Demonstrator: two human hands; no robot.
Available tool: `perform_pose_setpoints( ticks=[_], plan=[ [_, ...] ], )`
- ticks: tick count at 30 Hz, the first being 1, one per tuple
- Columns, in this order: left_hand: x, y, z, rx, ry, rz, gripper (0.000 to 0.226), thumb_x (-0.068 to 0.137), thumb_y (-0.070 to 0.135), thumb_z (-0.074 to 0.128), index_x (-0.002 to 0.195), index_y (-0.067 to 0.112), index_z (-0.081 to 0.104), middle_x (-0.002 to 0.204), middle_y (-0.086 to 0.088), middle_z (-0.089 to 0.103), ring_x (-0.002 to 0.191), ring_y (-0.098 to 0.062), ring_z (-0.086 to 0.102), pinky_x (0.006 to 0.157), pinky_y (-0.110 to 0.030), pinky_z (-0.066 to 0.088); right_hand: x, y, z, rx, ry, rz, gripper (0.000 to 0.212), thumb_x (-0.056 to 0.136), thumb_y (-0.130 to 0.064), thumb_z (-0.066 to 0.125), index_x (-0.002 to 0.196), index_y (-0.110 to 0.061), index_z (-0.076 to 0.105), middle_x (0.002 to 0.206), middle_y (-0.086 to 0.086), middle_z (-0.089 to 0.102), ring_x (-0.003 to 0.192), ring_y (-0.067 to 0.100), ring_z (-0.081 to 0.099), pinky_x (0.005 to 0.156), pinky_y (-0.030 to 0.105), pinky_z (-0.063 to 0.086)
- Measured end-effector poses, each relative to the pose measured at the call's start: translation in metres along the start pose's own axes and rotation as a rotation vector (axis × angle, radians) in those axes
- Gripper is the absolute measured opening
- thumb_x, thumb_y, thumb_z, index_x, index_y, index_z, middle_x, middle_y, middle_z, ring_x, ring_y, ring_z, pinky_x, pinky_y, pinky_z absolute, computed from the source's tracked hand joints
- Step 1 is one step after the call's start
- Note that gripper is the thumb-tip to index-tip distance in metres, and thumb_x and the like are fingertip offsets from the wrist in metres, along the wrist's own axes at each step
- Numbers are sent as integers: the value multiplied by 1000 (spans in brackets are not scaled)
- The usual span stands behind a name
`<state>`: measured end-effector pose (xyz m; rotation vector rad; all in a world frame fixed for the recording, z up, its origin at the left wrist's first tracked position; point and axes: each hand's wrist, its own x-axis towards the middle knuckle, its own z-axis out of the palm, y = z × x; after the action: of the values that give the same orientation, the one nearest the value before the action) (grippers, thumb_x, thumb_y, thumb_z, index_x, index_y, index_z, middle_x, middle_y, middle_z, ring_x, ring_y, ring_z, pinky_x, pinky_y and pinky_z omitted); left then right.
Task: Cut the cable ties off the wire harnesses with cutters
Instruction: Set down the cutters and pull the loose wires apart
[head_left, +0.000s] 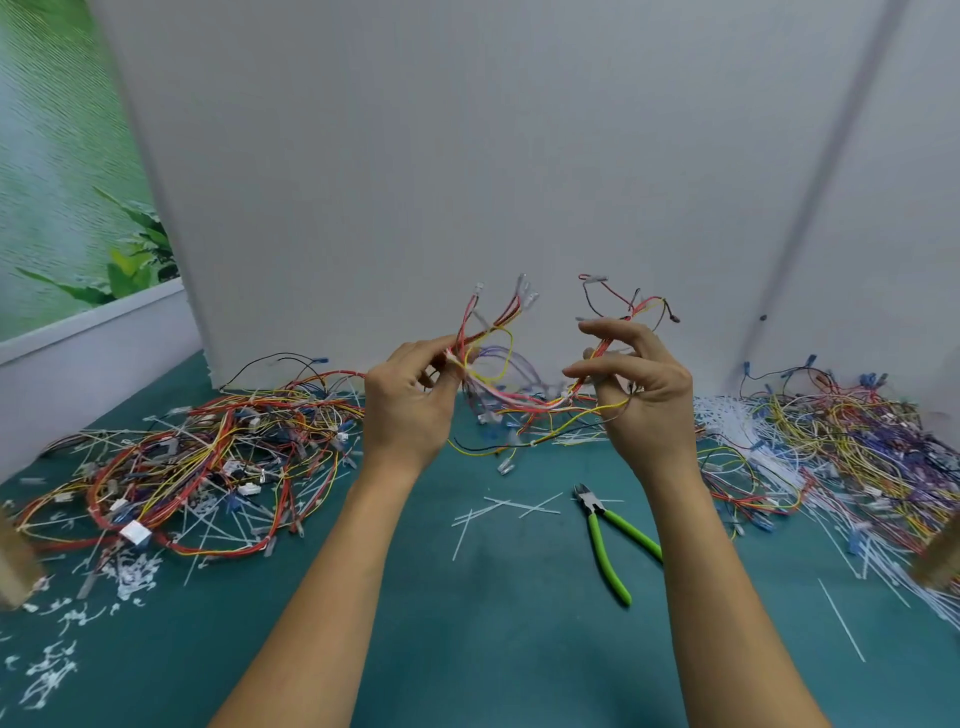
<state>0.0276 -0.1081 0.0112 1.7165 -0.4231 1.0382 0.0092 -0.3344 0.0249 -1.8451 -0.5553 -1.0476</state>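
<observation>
Pinching one end of a wire harness (524, 402) between thumb and fingertips, the left hand (410, 405) has a narrow grip closed on a bunch of red, yellow and pale wires. The right hand (644, 395) grips the other end the same way, with its forefinger curved over the top. Both are raised well above the table (467, 639), so the harness sags between them and its loose ends with small connectors fan upward in front of the white back panel (467, 156). Neither hand touches the cutters (605, 525). They lie flat on the table just inside the right forearm, jaws pointing toward the back and green handles spread, with one handle running under that forearm. Between the two forearms the green surface is mostly open, carrying only a few cut cable ties (519, 505) scattered beside the cutters. To the left, a sprawling pile of harnesses (208, 457) reaches nearly to the left wrist, with white snippets (130, 566) strewn in front of it toward the near edge. To the right, a second tangle of wires (831, 441) mixed with long white ties runs from the right forearm to the frame's edge. The panel closes off the back. A low white ledge (78, 332) bounds the far left.
</observation>
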Motion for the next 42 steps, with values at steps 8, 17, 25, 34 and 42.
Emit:
perform_pose_setpoints(
  ticks=[8,17,25,34,42],
  plan=[
    [6,9,-8,-338,-194,-529,19,83,32,78,77,13,78,70,-6,75,56,-14,66,57,-24,56,5,-4,-1,151,153,217,11,99,-14,67,103,-21,75,103,-3,74,87,13,67,73,34,53],
    [10,6,-15,-562,-312,-977,30,96,36,63,101,8,72,89,-9,77,54,-16,68,46,-23,52,8,13,-6,165,177,435,20,94,-19,71,107,-34,74,91,-12,70,71,1,56,65,14,48],
    [16,4,-23,-847,-304,-1008,36,100,33,52,116,3,64,113,-18,72,86,-25,75,67,-30,56,6,27,-10,-67,-39,734,41,90,-30,75,128,-19,64,126,8,62,116,28,61,102,49,52],
    [15,6,-24,-1108,-256,-945,32,78,10,56,108,-2,62,121,-27,67,110,-34,69,76,-30,60,5,26,-12,-30,-75,828,80,87,-31,78,152,-26,32,135,5,55,119,27,58,104,50,50],
    [14,5,-20,-960,-185,-961,18,91,-3,62,107,3,64,114,-24,70,93,-21,74,64,-24,58,4,23,-11,5,-59,736,46,94,-29,72,136,-21,55,124,2,64,106,16,65,93,39,55]
  ],
)
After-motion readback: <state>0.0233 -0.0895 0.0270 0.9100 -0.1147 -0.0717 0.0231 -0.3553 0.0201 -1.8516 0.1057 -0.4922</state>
